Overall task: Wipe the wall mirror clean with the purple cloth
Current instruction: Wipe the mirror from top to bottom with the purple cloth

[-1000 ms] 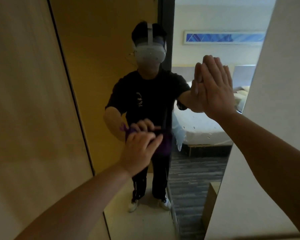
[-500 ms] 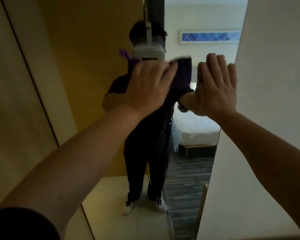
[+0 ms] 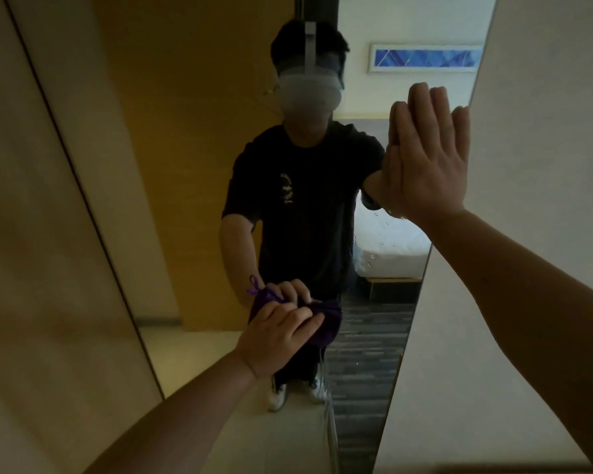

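Observation:
A tall wall mirror [image 3: 192,159] fills the middle of the view and reflects a person in a dark shirt and a headset. My left hand [image 3: 281,336] presses the purple cloth [image 3: 326,326] against the glass at about waist height of the reflection; the cloth is bunched, with a small loop sticking out at its upper left. My right hand [image 3: 428,155] lies flat on the mirror near its right edge, fingers straight and pointing up, holding nothing.
A beige wooden panel [image 3: 35,234] borders the mirror on the left. A pale wall [image 3: 528,131] juts out along the mirror's right edge. The reflection shows a bed, striped carpet and a blue picture on the far wall.
My left hand has swept the cloth down the glass from head height of the reflection to waist height. My right hand has stayed flat on the mirror.

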